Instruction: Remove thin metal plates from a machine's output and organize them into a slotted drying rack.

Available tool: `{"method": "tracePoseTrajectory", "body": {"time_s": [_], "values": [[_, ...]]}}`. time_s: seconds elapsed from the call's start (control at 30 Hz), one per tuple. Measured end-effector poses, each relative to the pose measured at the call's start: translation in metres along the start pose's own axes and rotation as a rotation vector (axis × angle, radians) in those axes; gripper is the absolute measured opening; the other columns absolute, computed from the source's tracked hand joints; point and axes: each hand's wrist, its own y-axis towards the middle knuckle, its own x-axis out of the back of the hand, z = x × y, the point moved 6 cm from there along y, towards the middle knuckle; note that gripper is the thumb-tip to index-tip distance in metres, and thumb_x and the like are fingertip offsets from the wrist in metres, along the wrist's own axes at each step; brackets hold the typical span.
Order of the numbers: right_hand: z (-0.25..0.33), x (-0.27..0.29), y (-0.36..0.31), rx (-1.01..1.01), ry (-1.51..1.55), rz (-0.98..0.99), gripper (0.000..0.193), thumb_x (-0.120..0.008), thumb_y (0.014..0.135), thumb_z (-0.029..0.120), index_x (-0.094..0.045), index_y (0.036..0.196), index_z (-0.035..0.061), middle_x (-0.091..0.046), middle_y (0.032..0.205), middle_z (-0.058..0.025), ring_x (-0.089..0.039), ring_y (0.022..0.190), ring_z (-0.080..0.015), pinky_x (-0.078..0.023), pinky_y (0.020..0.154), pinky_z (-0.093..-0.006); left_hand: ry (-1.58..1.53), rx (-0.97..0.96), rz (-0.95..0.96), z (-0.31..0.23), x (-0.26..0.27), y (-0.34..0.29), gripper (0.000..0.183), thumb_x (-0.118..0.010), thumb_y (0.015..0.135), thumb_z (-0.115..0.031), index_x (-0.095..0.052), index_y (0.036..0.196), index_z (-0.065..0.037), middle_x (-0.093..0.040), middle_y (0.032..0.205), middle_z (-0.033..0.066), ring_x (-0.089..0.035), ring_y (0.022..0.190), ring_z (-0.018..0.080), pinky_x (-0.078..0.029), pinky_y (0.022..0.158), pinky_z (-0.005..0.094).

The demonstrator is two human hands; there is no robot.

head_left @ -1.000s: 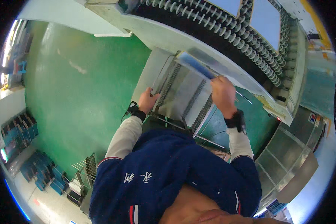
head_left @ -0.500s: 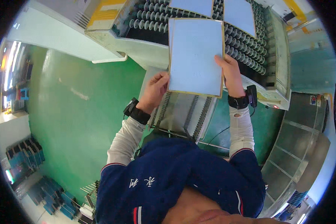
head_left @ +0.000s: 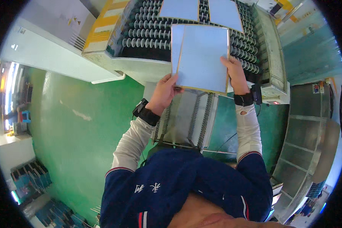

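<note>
Two flat, pale blue-white rectangular panels with thin tan edges are held in front of me, overlapping. The front panel (head_left: 205,59) lies a little to the right, so only a narrow strip of the rear panel (head_left: 177,45) shows on its left. My left hand (head_left: 163,93) is closed on the lower left edges, thumb on the near face and fingers underneath. At the right edge, my right hand (head_left: 235,74) pinches the front panel with its thumb on the face; whether it also grips the rear one is hidden. Each wrist has a black strap with a small device.
Beyond the panels, a roller conveyor (head_left: 146,33) carries two more pale panels, one at left (head_left: 180,9) and another at right (head_left: 226,16). Below my hands stands a metal rack (head_left: 184,117) with toothed rails. A white cabinet (head_left: 60,53) is at left, over green floor (head_left: 72,114).
The held panels have slid apart sideways, and the rear one's left strip now shows. My left hand has moved slightly right and down. The conveyor sits farther left in view.
</note>
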Motion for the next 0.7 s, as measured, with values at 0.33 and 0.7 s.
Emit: {"method": "tracePoseTrajectory", "body": {"time_s": [0.33, 0.7], "values": [[0.033, 0.112, 0.004, 0.323, -1.035, -0.623, 0.044, -0.067, 0.085, 0.03, -0.061, 0.121, 0.0047, -0.066, 0.112, -0.0137, -0.064, 0.093, -0.0269, -0.049, 0.083, -0.038, 0.09, -0.106, -0.113, -0.047, 0.045, 0.0, 0.026, -0.056, 0.098, -0.022, -0.055, 0.115, -0.003, -0.064, 0.098, 0.0079, -0.062, 0.077, 0.0184, -0.05, 0.071, 0.0321], [0.015, 0.013, -0.032, 0.601, -1.278, -0.301, 0.055, -0.064, 0.087, 0.038, -0.054, 0.132, 0.0072, -0.046, 0.142, -0.0175, -0.039, 0.133, -0.0373, -0.028, 0.108, -0.0516, 0.309, -0.387, -0.265, -0.076, 0.045, -0.001, 0.047, -0.057, 0.091, 0.0, -0.043, 0.136, -0.003, -0.063, 0.095, 0.0115, -0.063, 0.076, 0.0183, -0.054, 0.068, 0.0327]]}}
